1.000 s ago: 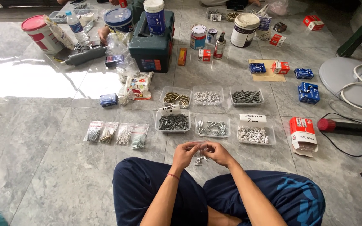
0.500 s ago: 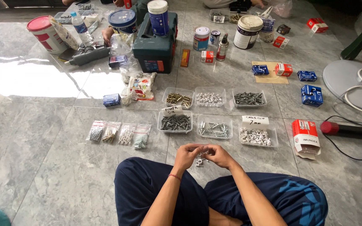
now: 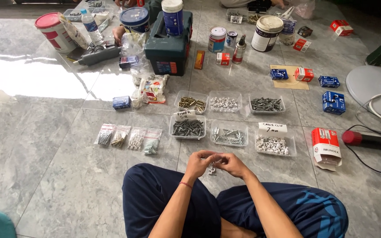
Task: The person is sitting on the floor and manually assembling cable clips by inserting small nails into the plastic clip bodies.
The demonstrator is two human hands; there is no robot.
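I sit cross-legged in dark blue trousers on a grey tiled floor. My left hand (image 3: pixel 199 162) and my right hand (image 3: pixel 230 164) are close together just above my knees, fingers pinched on a small clear plastic bag (image 3: pixel 212 167) with tiny white and metal pieces in it. Ahead of my hands stand several clear trays: grey plugs (image 3: pixel 188 128), screws (image 3: pixel 229 135), white cable clips (image 3: pixel 275 145), brass pieces (image 3: pixel 192 104), white pieces (image 3: pixel 224 103), dark screws (image 3: pixel 266 105).
Several small filled bags (image 3: pixel 128 139) lie to the left. A dark green toolbox (image 3: pixel 169 44), paint tins (image 3: pixel 263 31) and a red-lidded bucket (image 3: pixel 54 31) stand at the back. Blue and red boxes (image 3: pixel 333 102) lie right, near a fan base (image 3: pixel 371 83). Another person's hand (image 3: pixel 120 31) is at the far side.
My hands stay together over my lap, fingers shifting slightly on the small bag. The view has tilted a little; nothing on the floor has moved.
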